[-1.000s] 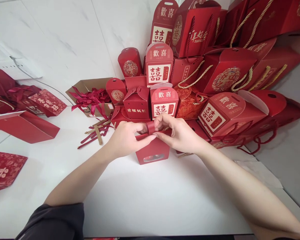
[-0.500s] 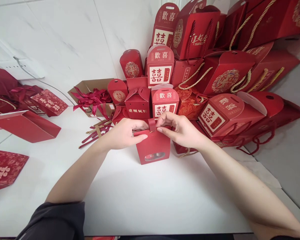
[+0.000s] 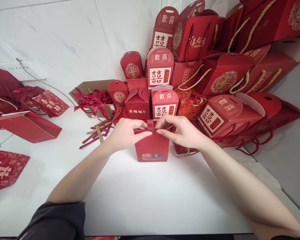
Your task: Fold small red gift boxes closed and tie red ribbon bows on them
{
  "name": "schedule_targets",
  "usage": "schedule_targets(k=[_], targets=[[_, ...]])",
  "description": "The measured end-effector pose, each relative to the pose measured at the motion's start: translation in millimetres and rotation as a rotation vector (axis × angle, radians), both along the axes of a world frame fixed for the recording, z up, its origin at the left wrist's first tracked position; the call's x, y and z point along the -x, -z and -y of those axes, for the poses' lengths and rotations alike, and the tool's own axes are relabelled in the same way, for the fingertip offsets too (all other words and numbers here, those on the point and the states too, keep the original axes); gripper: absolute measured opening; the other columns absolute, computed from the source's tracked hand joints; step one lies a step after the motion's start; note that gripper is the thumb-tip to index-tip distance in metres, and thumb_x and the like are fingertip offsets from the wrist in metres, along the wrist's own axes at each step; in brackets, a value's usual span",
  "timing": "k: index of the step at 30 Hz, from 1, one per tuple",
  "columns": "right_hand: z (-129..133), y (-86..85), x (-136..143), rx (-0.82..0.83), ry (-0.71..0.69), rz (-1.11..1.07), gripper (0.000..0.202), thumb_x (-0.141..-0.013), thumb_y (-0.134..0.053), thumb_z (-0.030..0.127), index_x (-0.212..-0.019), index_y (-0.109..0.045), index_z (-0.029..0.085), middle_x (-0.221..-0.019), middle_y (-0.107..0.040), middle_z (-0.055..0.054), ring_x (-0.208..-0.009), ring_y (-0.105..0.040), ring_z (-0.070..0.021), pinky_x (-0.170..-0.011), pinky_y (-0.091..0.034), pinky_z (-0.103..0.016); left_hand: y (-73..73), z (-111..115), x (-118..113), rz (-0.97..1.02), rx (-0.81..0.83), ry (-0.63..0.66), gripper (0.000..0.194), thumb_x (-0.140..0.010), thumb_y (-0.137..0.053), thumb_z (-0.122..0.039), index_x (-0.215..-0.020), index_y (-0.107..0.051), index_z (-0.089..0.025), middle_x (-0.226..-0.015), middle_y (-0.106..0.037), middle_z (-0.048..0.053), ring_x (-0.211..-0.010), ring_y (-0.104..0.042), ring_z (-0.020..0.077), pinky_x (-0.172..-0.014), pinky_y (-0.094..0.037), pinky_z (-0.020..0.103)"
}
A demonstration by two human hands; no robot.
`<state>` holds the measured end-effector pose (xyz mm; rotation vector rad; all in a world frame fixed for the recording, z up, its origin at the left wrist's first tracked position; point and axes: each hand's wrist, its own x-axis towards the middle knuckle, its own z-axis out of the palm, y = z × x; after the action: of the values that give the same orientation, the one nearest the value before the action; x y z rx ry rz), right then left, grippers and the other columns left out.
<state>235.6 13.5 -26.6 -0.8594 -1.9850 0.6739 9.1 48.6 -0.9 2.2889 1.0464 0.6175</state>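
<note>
A red gift bag [image 3: 152, 145] with a small oval window near its base stands upright on the white table [image 3: 150, 196]. At its top edge, a short dark red strap [image 3: 150, 124] sticks up between my hands. My left hand [image 3: 127, 132] pinches the left part of the top edge, its thumb on the front and its fingers behind. On the right, my right hand [image 3: 181, 130] grips the same edge close to the strap. The fingertips behind the bag are partly hidden.
Red boxes [image 3: 233, 116] are stacked behind and to the right. A cardboard box of ribbons [image 3: 92, 85] stands at the back left, with loose straps [image 3: 96, 133] before it. An open red bag [image 3: 27, 126] and a patterned bag [image 3: 7, 168] lie at the left.
The red gift bag has turned slightly to face me more squarely. Both thumbs now lie closer to the strap, my left one having shifted right. The view has tilted a little.
</note>
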Motion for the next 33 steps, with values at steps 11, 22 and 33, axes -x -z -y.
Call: schedule_targets(k=[11, 22, 33], targets=[[-1, 5.8, 9, -0.039, 0.08, 0.019, 0.008, -0.09, -0.06, 0.026, -0.086, -0.063, 0.019, -0.086, -0.069, -0.002, -0.077, -0.063, -0.0157, -0.071, -0.049, -0.027, 1.0, 0, 2, -0.232, -0.419, 0.163, 0.032, -0.094, -0.051, -0.035, -0.073, -0.065, -0.016, -0.059, -0.059, -0.001, -0.052, -0.048, 0.0101, -0.053, -0.034, 0.024], [1, 0.5, 3, 0.053, 0.003, 0.03, 0.017, -0.093, -0.053, 0.022, -0.099, -0.068, 0.017, -0.095, -0.072, -0.004, -0.084, -0.065, -0.0177, -0.074, -0.05, -0.028, -15.1, -5, 11, -0.248, -0.215, 0.276, 0.025, -0.094, -0.046, -0.025, -0.078, -0.063, -0.017, -0.058, -0.053, -0.004, -0.048, -0.041, 0.0079, -0.049, -0.031, 0.022], [-2, 3.9, 6, -0.105, 0.011, -0.047, 0.008, -0.087, -0.056, 0.014, -0.086, -0.06, 0.02, -0.09, -0.062, -0.004, -0.086, -0.058, -0.0184, -0.081, -0.047, -0.032, 15.3, 6, -17, 0.2, 0.044, -0.014, 0.028, -0.085, -0.065, -0.041, -0.1, -0.075, -0.02, -0.103, -0.075, 0.004, -0.1, -0.069, 0.022, -0.087, -0.054, 0.028]])
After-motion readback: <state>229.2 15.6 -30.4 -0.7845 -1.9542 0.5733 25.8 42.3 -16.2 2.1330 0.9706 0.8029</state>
